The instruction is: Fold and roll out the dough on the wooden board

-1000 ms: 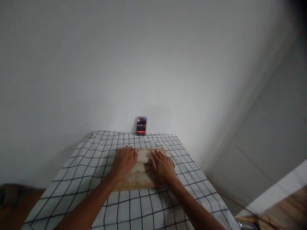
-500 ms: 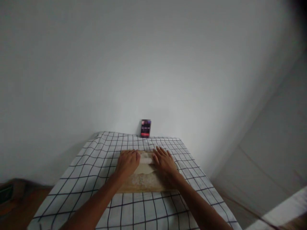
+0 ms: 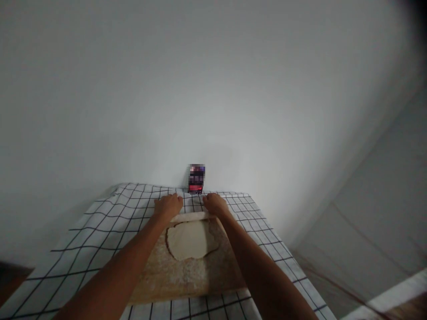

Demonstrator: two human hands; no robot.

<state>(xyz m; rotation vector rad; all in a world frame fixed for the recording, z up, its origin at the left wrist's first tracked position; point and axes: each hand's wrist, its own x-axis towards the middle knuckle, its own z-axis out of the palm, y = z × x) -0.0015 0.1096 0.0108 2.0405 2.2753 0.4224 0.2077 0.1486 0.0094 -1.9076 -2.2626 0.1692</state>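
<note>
A pale rolling pin point(image 3: 191, 217) lies across the far edge of a floured wooden board point(image 3: 176, 282). Nearer to me on the board is a flat, uneven sheet of dough point(image 3: 191, 240). My left hand point(image 3: 169, 205) is over the pin's left end and my right hand point(image 3: 215, 204) over its right end. Both hands have curled fingers, and their knuckles reach past the board above the cloth. The hands and wrists cover the ends of the pin, so the contact there is partly hidden.
A white tablecloth with a black grid point(image 3: 110, 235) covers the table under the board. At the back, a phone-like object with a blurred screen point(image 3: 196, 179) leans against the white wall point(image 3: 213, 102). Dark shapes are at the lower left, beyond the table.
Both hands have moved forward with the rolling pin, from mid-board to its far edge. Their fingers have gone from stretched to curled. More of the dough and board shows.
</note>
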